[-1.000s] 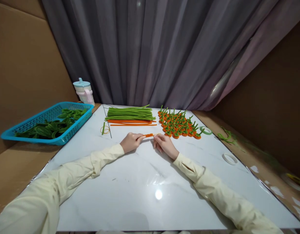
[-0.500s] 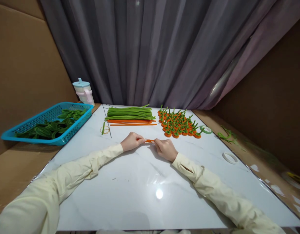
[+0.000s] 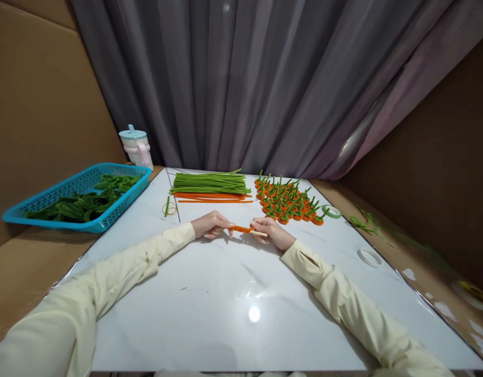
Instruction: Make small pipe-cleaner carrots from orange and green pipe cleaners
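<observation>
My left hand (image 3: 210, 225) and my right hand (image 3: 273, 232) meet over the middle of the white table (image 3: 210, 303). Between their fingertips runs a short orange pipe cleaner wound on a thin pale stick (image 3: 243, 229). The left fingers pinch its left end; the right fingers are closed on the stick's right end. Behind the hands lie a bundle of green pipe cleaners (image 3: 209, 183), a few orange pipe cleaners (image 3: 212, 197) and a cluster of small orange-and-green pipe-cleaner carrots (image 3: 288, 201).
A blue basket (image 3: 74, 196) with green bent pieces sits at the left, a lidded pale cup (image 3: 136, 146) behind it. A green tape ring (image 3: 331, 211) and a white ring (image 3: 370, 256) lie at the right. Rubber bands (image 3: 168, 209) lie near the bundle. Curtain and cardboard walls enclose the table.
Both hands have drawn slightly nearer to me. The right hand has turned, and the pale stick now shows beyond the orange winding at its right end.
</observation>
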`<state>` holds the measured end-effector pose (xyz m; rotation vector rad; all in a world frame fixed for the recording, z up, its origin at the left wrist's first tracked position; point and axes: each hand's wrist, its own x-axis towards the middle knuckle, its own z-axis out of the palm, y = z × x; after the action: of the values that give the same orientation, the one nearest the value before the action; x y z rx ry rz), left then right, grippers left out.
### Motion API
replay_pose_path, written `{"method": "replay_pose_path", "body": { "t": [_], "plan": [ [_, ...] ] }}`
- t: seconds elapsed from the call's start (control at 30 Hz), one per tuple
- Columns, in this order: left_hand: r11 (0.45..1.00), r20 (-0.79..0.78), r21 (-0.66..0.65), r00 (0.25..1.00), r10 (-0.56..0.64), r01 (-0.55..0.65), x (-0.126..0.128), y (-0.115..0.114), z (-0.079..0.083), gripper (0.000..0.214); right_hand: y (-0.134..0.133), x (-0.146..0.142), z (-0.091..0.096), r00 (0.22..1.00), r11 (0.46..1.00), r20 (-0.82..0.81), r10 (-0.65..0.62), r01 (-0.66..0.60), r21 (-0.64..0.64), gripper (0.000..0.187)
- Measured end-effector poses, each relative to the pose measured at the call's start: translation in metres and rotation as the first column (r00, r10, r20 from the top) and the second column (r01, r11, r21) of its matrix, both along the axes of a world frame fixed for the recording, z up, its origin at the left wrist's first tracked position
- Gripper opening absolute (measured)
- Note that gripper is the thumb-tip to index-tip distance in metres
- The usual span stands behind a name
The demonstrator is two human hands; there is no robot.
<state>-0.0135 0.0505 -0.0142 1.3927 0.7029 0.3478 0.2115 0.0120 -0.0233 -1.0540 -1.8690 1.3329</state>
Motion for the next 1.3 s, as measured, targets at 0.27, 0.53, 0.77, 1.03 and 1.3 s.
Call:
{"method": "replay_pose_path", "body": {
  "t": [0.27, 0.53, 0.77, 1.03, 1.3],
  "plan": [
    [0.997, 0.088, -0.062, 0.995, 0.048, -0.043, 0.000, 0.000, -0.004, 0.037, 0.002, -0.006, -0.004, 0.975, 0.983, -0.223, -0.006, -0.035, -0.183, 0.035],
    [0.992, 0.122, 0.002, 0.984, 0.128, -0.129, 0.005, -0.002, -0.009, 0.041, -0.005, -0.018, -0.003, 0.929, 0.980, -0.333, -0.161, 0.110, -0.164, 0.021],
    [0.964, 0.066, 0.183, 0.981, 0.185, -0.194, 0.009, -0.006, -0.010, 0.043, -0.008, -0.023, -0.011, 0.922, 0.966, -0.290, -0.256, 0.232, -0.118, 0.026],
    [0.706, -0.020, 0.666, 0.940, 0.341, -0.241, 0.016, -0.015, -0.015, 0.030, -0.012, -0.028, -0.007, 0.888, 0.941, -0.329, -0.323, 0.265, -0.209, 0.028],
    [0.355, -0.112, 0.935, 0.922, 0.370, -0.028, 0.014, -0.026, -0.023, 0.025, -0.019, -0.033, -0.009, 0.892, 0.919, -0.247, -0.378, 0.332, -0.211, 0.033]
  ]
}}
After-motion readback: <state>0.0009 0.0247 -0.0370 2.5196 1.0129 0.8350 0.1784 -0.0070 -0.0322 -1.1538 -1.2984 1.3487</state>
